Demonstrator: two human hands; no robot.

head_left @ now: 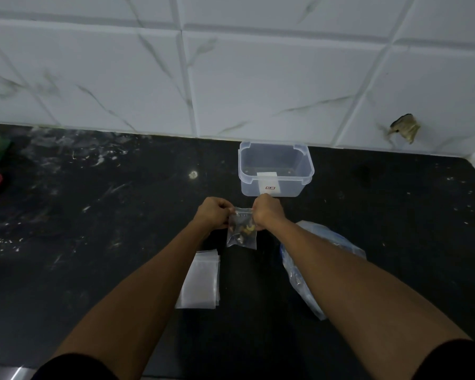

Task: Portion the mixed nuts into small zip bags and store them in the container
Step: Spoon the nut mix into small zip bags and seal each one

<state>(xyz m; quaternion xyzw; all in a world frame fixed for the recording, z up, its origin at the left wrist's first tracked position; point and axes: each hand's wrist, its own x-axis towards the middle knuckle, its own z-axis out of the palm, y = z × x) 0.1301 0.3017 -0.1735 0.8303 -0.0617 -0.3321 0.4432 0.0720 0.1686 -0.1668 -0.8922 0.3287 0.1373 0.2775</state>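
Small clear plastic zip bag (pixel 241 231), part-filled with mixed nuts (pixel 243 230), hangs in the air between the two hands, just above the dark speckled table (pixel 93 215) and near the middle of the scene. The left hand (pixel 213 211) pinches the left end of the bag's top strip and the right hand (pixel 266 211) pinches the right end, each grip clamped on the thin film with fingers curled in.

My judgement is that the bag is light, soft and limp. The film looks slick and offers no stiffness of its own, so the nuts sag to the bottom and will swing or shift if the bag tilts. The zip strip along the top is the firmest part and the sensible place to hold, pressed between thumb and finger along its length. A squeeze lower down would press on the nuts and might crack them or push them towards the opening. I cannot tell whether the seal is fully closed.

Just beyond the hands stands the open translucent rectangular plastic container (pixel 307 176), with no bags visible inside. A stack of flat empty clear zip bags (pixel 203 281) lies near, left of centre, and a large crumpled clear plastic bag (pixel 307 286) lies to the right under the forearm.
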